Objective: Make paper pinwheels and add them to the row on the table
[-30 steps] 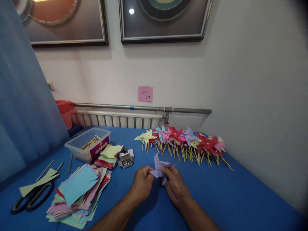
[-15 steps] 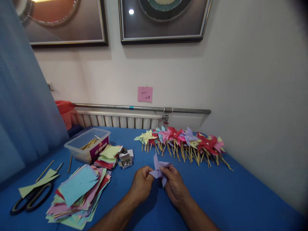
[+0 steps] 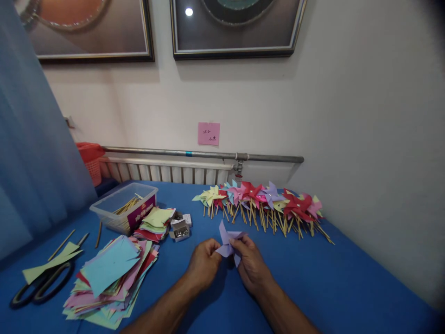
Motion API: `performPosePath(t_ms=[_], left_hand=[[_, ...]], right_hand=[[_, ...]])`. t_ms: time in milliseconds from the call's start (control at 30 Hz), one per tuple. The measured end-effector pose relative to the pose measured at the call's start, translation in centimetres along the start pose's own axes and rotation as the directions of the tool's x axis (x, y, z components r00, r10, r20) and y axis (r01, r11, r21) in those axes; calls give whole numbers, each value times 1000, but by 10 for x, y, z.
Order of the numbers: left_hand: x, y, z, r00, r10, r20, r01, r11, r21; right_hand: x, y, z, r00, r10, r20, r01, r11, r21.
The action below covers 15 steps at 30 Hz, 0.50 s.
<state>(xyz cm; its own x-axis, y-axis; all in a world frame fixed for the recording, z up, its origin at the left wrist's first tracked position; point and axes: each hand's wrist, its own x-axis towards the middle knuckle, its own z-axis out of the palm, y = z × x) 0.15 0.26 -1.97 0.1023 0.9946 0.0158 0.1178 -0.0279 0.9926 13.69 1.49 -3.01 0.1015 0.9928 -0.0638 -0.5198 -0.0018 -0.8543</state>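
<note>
Between my hands is a lilac paper pinwheel (image 3: 225,247) with its blades folded in, held above the blue table. My left hand (image 3: 205,260) is closed, pinching the tip of its left blade. On the other side my right hand (image 3: 253,263) grips it, the thumb pressed near the pinwheel's middle and the fingers behind. Whether a stick or pin is in it, I cannot tell. Just beyond my left hand are small open boxes of metal pins (image 3: 181,230).
Finished pinwheels (image 3: 259,199) on sticks lie in a row at the back. To the left are a stack of coloured paper (image 3: 111,269), a smaller paper pile (image 3: 155,222), a clear tub (image 3: 121,204) of sticks, and scissors (image 3: 54,284) under cut paper.
The view has shifted slightly, moving the surroundings a little left and up. Both hands keep their hold on the lilac pinwheel, almost unmoved.
</note>
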Motion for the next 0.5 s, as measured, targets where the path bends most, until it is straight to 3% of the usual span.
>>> performPosePath(t_ms=[233,500], left_hand=[[-3,4,0,1000,25,-5,-24,999,32],[-1,-3,0,1000,22,14,-22,999,39]], right_hand=[[-5,-5,3,995,91,32,-92,995,29],[-5,-5,1,994,110,17,-111,994,23]])
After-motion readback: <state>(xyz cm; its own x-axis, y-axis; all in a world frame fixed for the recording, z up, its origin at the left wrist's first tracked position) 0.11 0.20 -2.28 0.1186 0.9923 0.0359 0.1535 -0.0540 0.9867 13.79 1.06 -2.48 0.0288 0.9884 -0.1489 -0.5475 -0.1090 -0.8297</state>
